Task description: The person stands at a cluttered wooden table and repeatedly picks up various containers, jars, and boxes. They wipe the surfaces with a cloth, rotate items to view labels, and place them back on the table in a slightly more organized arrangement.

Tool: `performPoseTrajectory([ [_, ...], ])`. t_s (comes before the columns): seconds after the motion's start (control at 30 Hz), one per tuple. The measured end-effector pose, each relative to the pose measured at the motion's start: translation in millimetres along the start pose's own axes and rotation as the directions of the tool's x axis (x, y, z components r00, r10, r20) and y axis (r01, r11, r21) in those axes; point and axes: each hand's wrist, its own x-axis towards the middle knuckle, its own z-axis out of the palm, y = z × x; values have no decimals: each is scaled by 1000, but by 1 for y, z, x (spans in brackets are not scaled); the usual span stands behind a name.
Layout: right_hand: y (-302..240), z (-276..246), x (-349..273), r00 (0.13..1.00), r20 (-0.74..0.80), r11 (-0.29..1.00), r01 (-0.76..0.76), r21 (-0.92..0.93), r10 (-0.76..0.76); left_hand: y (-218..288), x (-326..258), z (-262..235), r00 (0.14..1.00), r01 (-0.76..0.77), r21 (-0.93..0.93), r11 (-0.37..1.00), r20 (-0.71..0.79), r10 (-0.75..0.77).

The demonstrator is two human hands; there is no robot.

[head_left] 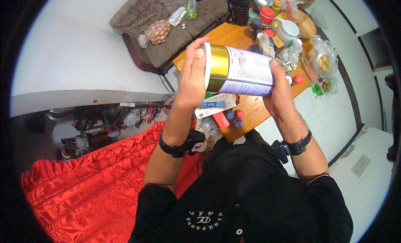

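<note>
Between my two hands I hold a large cylindrical can [246, 69] on its side, above the wooden table [255, 111]. It has a white lid, a gold band and a pale printed label. My left hand [193, 73] presses against the lid end, thumb along the rim. My right hand [280, 88] grips the opposite end, its thumb on top of the label and its other fingers mostly hidden behind. Below the can lie a printed sheet [204, 112] and a blue packet [211, 104], next to small bottles [239, 118] with coloured caps.
Jars, a white pot [287, 30], a black flask [240, 9] and bagged fruit [323, 61] crowd the table's far right. Behind it stands a brown sofa [138, 17] with a bag of eggs [158, 32]. Red cloth [92, 180] spreads at lower left.
</note>
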Motion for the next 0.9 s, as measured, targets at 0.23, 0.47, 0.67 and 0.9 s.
performPoseTrajectory([
  [0.23, 6, -9, 8, 994, 42, 995, -97, 6, 96, -11, -13, 2, 1000, -7, -85, 996, 13, 8],
  [0.47, -22, -15, 48, 994, 12, 992, -109, -67, 110, -18, 11, 0, 978, -180, 263, 948, 155, 143],
  [0.67, -26, -27, 74, 994, 72, 992, -71, -107, 79, -12, 14, 4, 982, 44, 287, 957, 162, -94],
  [0.9, 5, -22, 89, 790, 283, 377, 531, -759, -544, -46, 4, 9, 929, 362, 20, 932, -94, -359],
])
